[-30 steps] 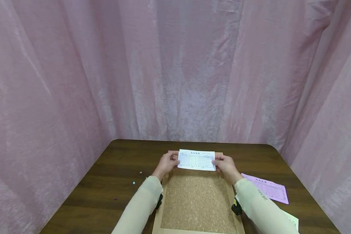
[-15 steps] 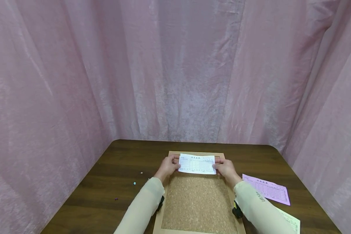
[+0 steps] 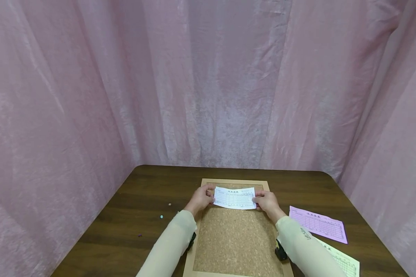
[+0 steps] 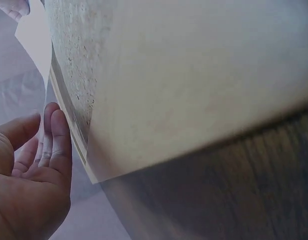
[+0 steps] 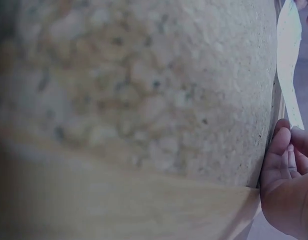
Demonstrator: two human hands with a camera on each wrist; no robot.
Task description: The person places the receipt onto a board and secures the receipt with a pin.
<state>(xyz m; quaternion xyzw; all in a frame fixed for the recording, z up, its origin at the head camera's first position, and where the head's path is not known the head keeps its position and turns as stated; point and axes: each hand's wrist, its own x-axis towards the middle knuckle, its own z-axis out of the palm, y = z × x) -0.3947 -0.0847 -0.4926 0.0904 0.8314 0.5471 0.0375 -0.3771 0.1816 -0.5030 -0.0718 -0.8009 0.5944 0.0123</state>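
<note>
A white printed form [image 3: 235, 198] with a ruled grid spans between both hands, sagging a little in the middle. My left hand [image 3: 200, 199] pinches its left edge between thumb and fingers, and my right hand [image 3: 267, 202] pinches the right edge. Beneath lies a wood-framed cork board [image 3: 239, 238]; the paper is over its far end. In the left wrist view the paper [image 4: 36, 42] curves upward away from the cork, and the left hand [image 4: 39, 160] is beside the frame. The right wrist view has the right hand [image 5: 291, 170] near the board's frame.
A pink form [image 3: 319, 224] and a pale green form [image 3: 339, 257] lie on the brown table [image 3: 124, 215] to the right, the green one partly behind the right sleeve. Several tiny bits, including a blue one [image 3: 161, 217], lie left of the board. Pink curtains [image 3: 208, 84] surround the table.
Both hands have brought the white form slightly nearer and lower over the cork board, uncovering the board's far frame edge. The form now bows more in the middle.
</note>
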